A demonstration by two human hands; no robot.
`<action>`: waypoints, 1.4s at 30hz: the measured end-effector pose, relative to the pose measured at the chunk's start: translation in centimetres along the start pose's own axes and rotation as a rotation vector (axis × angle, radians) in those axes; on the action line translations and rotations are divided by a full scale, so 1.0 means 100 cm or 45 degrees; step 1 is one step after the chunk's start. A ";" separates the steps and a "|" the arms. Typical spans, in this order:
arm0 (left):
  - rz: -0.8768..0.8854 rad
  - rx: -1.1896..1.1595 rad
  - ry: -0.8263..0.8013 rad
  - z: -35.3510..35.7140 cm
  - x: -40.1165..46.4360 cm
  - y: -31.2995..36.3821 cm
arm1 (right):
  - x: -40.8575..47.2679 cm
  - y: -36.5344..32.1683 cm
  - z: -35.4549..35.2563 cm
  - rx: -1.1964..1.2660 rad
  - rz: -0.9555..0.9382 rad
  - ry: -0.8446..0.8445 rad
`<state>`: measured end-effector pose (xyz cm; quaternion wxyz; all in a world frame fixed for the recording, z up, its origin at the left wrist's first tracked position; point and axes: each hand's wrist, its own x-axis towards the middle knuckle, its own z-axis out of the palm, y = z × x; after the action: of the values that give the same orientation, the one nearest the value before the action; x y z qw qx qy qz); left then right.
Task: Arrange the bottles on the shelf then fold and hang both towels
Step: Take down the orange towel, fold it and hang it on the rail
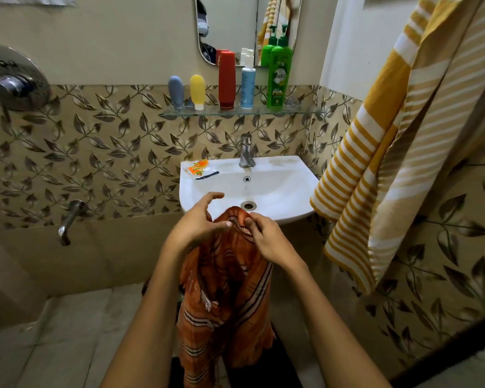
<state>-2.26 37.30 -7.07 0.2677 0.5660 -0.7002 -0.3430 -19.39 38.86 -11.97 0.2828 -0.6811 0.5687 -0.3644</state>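
An orange striped towel (224, 292) hangs bunched in front of the sink, held at its top edge. My left hand (196, 222) pinches that edge with thumb and a finger while its other fingers are spread. My right hand (266, 239) grips the top edge just to the right. A yellow and white striped towel (381, 152) hangs at the right wall. On the glass shelf (300, 111) stand a grey tube (176, 91), a yellow tube (197, 91), a red bottle (226, 79), a blue and white bottle (248, 85) and a green pump bottle (279, 75), all upright in a row.
A white sink (286, 180) with a chrome tap (246, 151) sits under the shelf; an orange sachet (198, 167) and a dark item lie on its left rim. A mirror (235, 26) hangs above. A shower valve (13, 79) and spout (69, 219) are on the left wall.
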 end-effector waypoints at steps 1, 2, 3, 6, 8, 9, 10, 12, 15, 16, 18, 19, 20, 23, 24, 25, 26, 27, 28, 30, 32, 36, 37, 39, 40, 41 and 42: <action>0.026 0.010 -0.093 0.003 -0.001 0.001 | 0.000 -0.003 0.000 0.005 -0.033 -0.025; 0.052 -0.001 -0.183 0.007 -0.001 0.002 | 0.001 -0.006 0.000 -0.002 -0.060 -0.057; 0.071 -0.020 -0.247 0.011 -0.002 0.003 | 0.001 -0.009 0.000 -0.018 -0.079 -0.092; 0.075 0.040 -0.219 0.016 -0.002 0.004 | 0.001 -0.014 0.001 -0.034 -0.099 -0.129; 0.073 0.150 -0.160 0.014 -0.002 0.004 | 0.000 -0.015 0.000 0.035 -0.080 -0.134; 0.085 0.185 -0.137 0.013 -0.002 0.004 | -0.001 -0.014 -0.001 0.059 -0.086 -0.152; 0.098 0.192 -0.110 0.011 -0.003 0.004 | -0.001 -0.015 -0.002 0.056 -0.101 -0.176; 0.121 0.177 -0.054 0.009 -0.005 0.004 | -0.003 -0.015 -0.003 0.017 -0.117 -0.198; 0.144 0.153 0.006 0.008 -0.007 0.004 | -0.006 -0.008 -0.001 -0.071 -0.107 -0.052; 0.147 0.136 0.029 0.007 -0.008 0.004 | -0.007 -0.004 0.000 -0.101 -0.068 -0.006; 0.153 0.102 0.084 0.002 -0.009 0.002 | -0.009 0.007 -0.001 -0.145 0.048 0.044; 0.157 0.083 0.104 -0.001 -0.010 0.002 | -0.010 0.012 -0.001 -0.171 0.106 0.061; 0.162 0.064 0.124 -0.005 -0.010 0.001 | -0.011 0.017 -0.002 -0.196 0.158 0.070; 0.116 0.059 0.212 -0.012 -0.006 -0.004 | -0.011 0.024 -0.005 -0.184 0.231 0.044; 0.086 0.064 0.235 -0.012 -0.004 -0.007 | -0.010 0.023 -0.006 -0.164 0.216 0.027; 0.061 0.049 0.237 -0.012 -0.002 -0.010 | -0.010 0.020 -0.007 -0.142 0.187 0.009; 0.044 0.017 0.213 -0.011 -0.001 -0.012 | -0.009 0.016 -0.008 -0.117 0.157 -0.010; 0.038 -0.017 0.164 -0.009 0.000 -0.013 | -0.009 0.013 -0.008 -0.088 0.117 -0.024; 0.040 -0.043 0.093 -0.006 -0.001 -0.014 | -0.008 0.009 -0.008 -0.067 0.072 -0.030; 0.072 -0.054 -0.069 0.001 -0.005 -0.011 | -0.006 0.001 -0.006 -0.043 -0.015 -0.034; 0.120 -0.035 -0.200 0.011 -0.008 -0.005 | -0.005 -0.007 -0.003 -0.038 -0.088 -0.066; 0.158 0.100 -0.173 0.024 -0.006 -0.005 | -0.005 -0.011 0.002 0.025 -0.145 -0.112; 0.141 0.148 -0.126 0.023 -0.005 -0.007 | -0.005 -0.009 0.002 0.052 -0.135 -0.114; 0.116 0.187 -0.066 0.020 -0.005 -0.010 | -0.008 -0.004 0.001 0.080 -0.112 -0.150; 0.123 0.187 -0.048 0.018 -0.005 -0.011 | -0.009 -0.002 -0.001 0.061 -0.107 -0.170; 0.132 0.180 -0.028 0.017 -0.006 -0.011 | -0.010 0.001 -0.001 0.030 -0.108 -0.191; 0.145 0.174 -0.009 0.016 -0.006 -0.012 | -0.012 0.004 -0.001 -0.015 -0.091 -0.204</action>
<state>-2.67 38.05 -9.00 0.2450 0.5411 -0.7540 -0.2806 -19.80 39.95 -12.40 0.3102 -0.7295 0.5217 -0.3152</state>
